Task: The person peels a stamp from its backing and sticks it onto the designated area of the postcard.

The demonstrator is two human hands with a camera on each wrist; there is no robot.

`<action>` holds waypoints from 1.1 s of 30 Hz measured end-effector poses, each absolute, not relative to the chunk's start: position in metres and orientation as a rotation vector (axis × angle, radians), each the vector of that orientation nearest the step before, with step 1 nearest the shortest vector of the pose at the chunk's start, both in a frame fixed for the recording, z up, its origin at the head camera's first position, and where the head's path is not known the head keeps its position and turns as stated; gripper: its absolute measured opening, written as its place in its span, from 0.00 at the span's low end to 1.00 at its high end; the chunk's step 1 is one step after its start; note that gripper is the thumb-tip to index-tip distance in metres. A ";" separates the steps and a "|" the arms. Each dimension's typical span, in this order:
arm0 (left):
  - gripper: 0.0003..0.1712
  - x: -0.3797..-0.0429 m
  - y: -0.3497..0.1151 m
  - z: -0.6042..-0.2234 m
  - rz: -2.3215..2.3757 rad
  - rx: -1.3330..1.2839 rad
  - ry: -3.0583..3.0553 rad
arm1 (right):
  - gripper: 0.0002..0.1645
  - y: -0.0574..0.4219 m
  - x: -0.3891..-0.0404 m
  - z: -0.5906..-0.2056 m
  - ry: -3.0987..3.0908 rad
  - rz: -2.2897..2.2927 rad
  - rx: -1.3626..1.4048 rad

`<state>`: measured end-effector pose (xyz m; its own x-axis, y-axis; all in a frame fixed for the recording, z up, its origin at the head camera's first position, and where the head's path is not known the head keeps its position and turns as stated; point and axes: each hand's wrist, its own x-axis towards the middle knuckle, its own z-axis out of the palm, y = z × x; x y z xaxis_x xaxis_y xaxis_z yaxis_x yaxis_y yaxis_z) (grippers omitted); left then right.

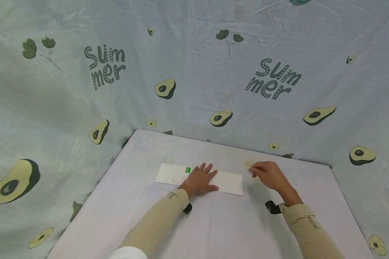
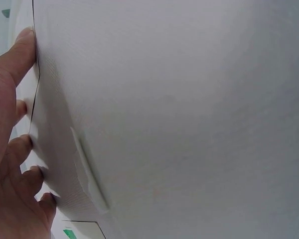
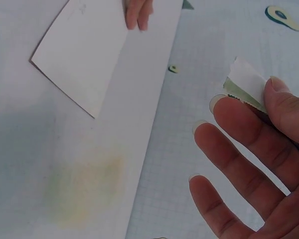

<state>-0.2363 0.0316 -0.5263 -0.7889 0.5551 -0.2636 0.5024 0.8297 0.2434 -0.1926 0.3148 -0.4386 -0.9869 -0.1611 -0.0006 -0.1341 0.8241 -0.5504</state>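
Note:
Two white envelopes lie in line on the table in the head view. The left envelope [image 1: 170, 175] carries a small green stamp [image 1: 188, 169] at its upper right corner. Across the left end of the right envelope [image 1: 231, 183] rests my left hand [image 1: 200, 181], fingers spread, hiding the part beneath it. My right hand [image 1: 270, 175] is held to the right of that envelope. Between its thumb and index finger it pinches a small stamp [image 3: 246, 79] with a toothed edge, white on one side, with a green strip showing; the other fingers are extended.
A pale cloth covers the table [image 1: 181, 230], with a raised crease [image 2: 89, 172] near my left hand. A faint yellow-green patch [image 3: 87, 189] marks the surface near the right envelope. Behind the table hangs a printed curtain [image 1: 194, 72] with avocados and lettering.

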 end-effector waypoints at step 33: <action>0.46 -0.237 0.037 -0.520 0.238 0.788 2.673 | 0.09 0.300 -0.200 -0.416 2.984 -0.928 -0.365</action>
<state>-0.2373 0.0373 -0.5205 -0.7869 0.5514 -0.2768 0.4938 0.8319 0.2533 -0.1995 0.3002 -0.4160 -0.9731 -0.2186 0.0729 -0.2214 0.7990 -0.5590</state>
